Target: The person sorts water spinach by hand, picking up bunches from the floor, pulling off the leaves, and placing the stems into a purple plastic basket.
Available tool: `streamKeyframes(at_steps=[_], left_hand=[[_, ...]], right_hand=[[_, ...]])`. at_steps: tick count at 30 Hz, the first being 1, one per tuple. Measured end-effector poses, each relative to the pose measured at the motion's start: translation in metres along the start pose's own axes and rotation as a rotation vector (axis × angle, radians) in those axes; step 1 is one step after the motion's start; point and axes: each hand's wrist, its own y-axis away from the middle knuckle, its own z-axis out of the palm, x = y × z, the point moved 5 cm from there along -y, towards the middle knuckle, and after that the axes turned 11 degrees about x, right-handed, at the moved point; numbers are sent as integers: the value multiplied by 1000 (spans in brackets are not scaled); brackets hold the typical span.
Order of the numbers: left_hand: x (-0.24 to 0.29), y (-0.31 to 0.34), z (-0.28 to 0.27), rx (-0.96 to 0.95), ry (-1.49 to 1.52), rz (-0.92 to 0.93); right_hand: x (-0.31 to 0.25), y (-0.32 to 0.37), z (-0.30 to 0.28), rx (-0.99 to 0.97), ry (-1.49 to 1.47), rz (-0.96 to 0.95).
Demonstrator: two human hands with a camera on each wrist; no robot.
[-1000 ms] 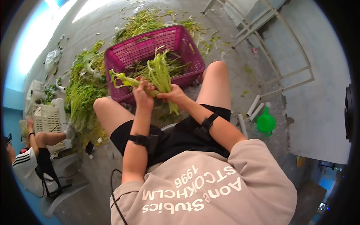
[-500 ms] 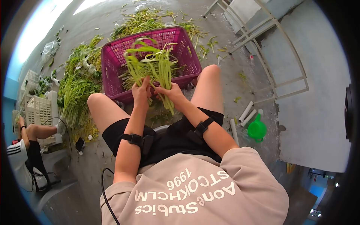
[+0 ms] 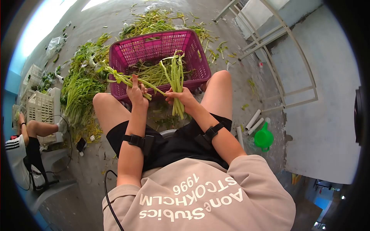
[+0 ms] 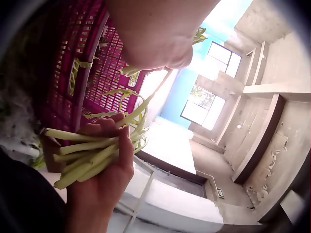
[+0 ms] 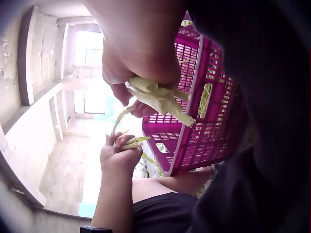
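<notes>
A: Nearest first. How do you stand in the grip?
B: Your left hand (image 3: 137,92) has its fingers curled round a thin bunch (image 3: 119,78) of celery-like stalks, lying aslant. Your right hand (image 3: 183,97) grasps a thicker bunch (image 3: 176,73), butt ends toward you, tops over the crate. Neither is released.
A: Do the two connect?
B: By a single stalk (image 3: 154,88), which spans the gap from your left hand to the fingers of your right. The left wrist view agrees.
A: Step in hand?
B: Judged as sorting: you appear to be parting one stalk from a bunch to pass it across. Which way it goes, cannot tell.
A: What does the next move call for?
B: Probably a firm pinch on that stalk with one hand and a slight easing of the other, without letting either bunch fan out.
A: Beyond your hands?
B: A magenta plastic crate (image 3: 127,54) with loose stalks (image 3: 148,73) inside. On the floor to its left, a heap of leafy greens (image 3: 79,92); behind it, a yellowing pile (image 3: 150,22). Farther left, another person (image 3: 23,154) beside a white crate (image 3: 39,111).
</notes>
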Motion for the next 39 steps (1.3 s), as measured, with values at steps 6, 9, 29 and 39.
streamKeyframes(at_steps=[6,9,29,39], left_hand=[[-31,24,11,-116,-208,-199],[-51,41,12,-186,-365,-267],[-56,44,17,-324,-511,-174],[-59,49,11,-323,-492,-87]], right_hand=[[-2,-1,-6,82,-51,-52],[0,-6,-9,106,-75,-67],[2,-7,-13,160,-17,-88],[17,-22,-17,162,64,-69]])
